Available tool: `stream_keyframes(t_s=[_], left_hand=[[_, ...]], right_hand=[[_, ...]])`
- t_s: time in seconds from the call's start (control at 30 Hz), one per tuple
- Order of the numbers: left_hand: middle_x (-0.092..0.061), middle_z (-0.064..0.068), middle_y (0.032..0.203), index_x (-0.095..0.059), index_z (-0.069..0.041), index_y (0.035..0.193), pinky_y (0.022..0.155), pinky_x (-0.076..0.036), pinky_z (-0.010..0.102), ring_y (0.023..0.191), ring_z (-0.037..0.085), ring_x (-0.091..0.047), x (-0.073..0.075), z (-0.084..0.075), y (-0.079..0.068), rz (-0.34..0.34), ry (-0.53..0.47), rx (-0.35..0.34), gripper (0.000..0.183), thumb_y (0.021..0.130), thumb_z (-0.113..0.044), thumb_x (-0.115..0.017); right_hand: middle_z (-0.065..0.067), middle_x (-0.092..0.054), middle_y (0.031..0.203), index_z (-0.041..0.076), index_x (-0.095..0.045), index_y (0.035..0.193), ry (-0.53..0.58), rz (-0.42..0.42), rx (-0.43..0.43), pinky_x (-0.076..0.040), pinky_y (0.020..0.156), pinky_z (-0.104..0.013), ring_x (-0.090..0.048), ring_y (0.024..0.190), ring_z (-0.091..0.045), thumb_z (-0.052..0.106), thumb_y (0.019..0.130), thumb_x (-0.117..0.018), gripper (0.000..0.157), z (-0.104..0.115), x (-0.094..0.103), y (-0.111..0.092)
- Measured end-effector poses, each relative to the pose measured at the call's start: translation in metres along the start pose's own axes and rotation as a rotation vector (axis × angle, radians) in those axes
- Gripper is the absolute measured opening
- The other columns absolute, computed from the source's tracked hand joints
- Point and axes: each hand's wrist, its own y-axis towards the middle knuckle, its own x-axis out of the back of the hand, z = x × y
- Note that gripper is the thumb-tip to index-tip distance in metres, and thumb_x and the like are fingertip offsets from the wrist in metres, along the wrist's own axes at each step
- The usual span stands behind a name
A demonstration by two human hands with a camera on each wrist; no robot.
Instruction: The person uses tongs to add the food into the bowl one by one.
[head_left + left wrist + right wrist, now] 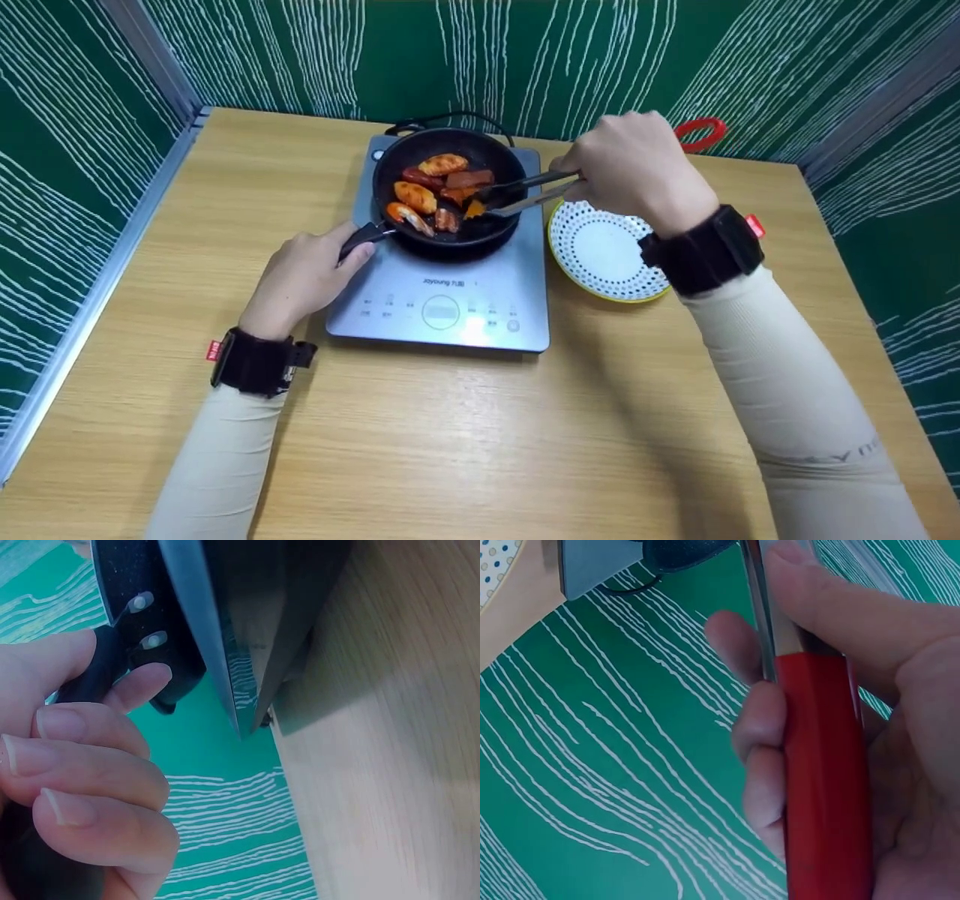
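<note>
My left hand (307,274) grips the black handle (364,240) of a frying pan (504,159). In the left wrist view the fingers (112,772) curl round that handle. The pan sits on a silver induction cooker (487,289) and contains browned chicken wings (415,196) and several reddish-brown and orange pieces. My right hand (637,169) holds tongs (536,201) over the pan, their tips beside an orange piece (474,209); whether they pinch it I cannot tell. The right wrist view shows fingers curled round the tongs' red handle (825,772).
Right of the cooker stands a white dotted plate (604,251) with a yellow rim, partly under the right hand. A black cable (457,115) runs behind the pan. Green walls with white streaks (480,60) border the wooden table (442,435) at the back and sides.
</note>
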Motion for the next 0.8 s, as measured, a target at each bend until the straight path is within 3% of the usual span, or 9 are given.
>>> stream_keyframes(t_s=[0.3,0.43,0.6,0.8], left_hand=[[-0.06,0.015,0.092,-0.059,-0.015,0.145,0.073,-0.039,0.043,0.085,0.033,-0.059,0.0,0.0,0.0,-0.003,-0.004,-0.011,0.048,0.112,-0.048,-0.051],[-0.06,0.015,0.09,-0.061,-0.014,0.14,0.074,-0.04,0.044,0.085,0.033,-0.059,0.0,-0.001,0.001,-0.016,0.009,-0.036,0.045,0.112,-0.047,-0.051],[-0.058,0.013,0.083,-0.063,-0.014,0.127,0.071,-0.039,0.043,0.08,0.033,-0.059,-0.001,0.0,0.002,-0.039,0.03,-0.063,0.036,0.112,-0.045,-0.052],[-0.056,0.012,0.082,-0.063,-0.017,0.133,0.067,-0.036,0.041,0.078,0.032,-0.058,-0.001,0.001,0.001,-0.029,0.01,-0.037,0.038,0.112,-0.046,-0.052]], right_hand=[[-0.006,-0.073,0.083,0.016,-0.084,0.099,-0.004,0.113,0.009,-0.047,0.059,-0.039,-0.057,0.066,-0.025,0.026,0.091,-0.085,0.012,0.005,0.002,0.014],[-0.004,-0.072,0.081,0.018,-0.085,0.103,0.008,0.132,-0.005,-0.047,0.058,-0.039,-0.057,0.067,-0.024,0.03,0.092,-0.085,0.016,0.002,0.002,0.012],[-0.007,-0.076,0.085,0.017,-0.084,0.111,0.03,0.109,-0.016,-0.05,0.058,-0.041,-0.06,0.068,-0.024,0.033,0.09,-0.086,0.026,-0.002,0.005,0.005],[-0.013,-0.078,0.089,0.016,-0.079,0.126,0.074,0.031,-0.015,-0.051,0.053,-0.039,-0.063,0.063,-0.024,0.033,0.091,-0.086,0.039,-0.012,0.008,-0.011]])
